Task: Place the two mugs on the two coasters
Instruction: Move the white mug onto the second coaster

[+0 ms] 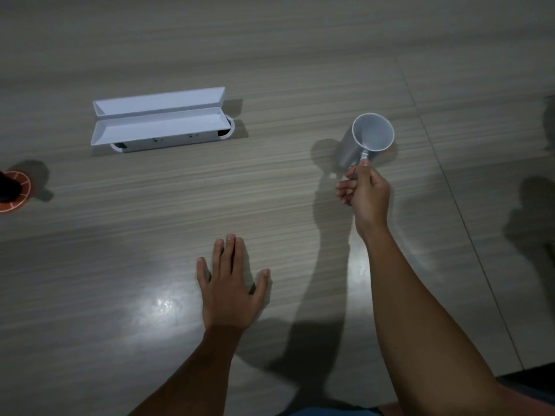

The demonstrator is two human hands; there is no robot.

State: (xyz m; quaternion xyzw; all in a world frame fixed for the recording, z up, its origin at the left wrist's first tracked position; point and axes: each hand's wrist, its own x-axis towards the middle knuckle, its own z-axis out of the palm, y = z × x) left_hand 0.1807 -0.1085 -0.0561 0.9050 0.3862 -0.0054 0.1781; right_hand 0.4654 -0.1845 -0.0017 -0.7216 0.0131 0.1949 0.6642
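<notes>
A white mug (371, 136) is at the right of the wooden table, its open mouth tilted toward me. My right hand (365, 193) grips its handle from the near side. Whether the mug rests on the table or hangs just above it I cannot tell. At the far left edge an orange coaster (18, 198) lies on the table with a dark object (7, 187) standing on it, mostly cut off by the frame. My left hand (231, 285) lies flat on the table near the middle, fingers spread, holding nothing. No second coaster is in view.
A white cable box (159, 121) with its two lids flipped open sits in the table at the back left. A seam (444, 172) in the tabletop runs diagonally down the right side. The table's near edge shows at the bottom right.
</notes>
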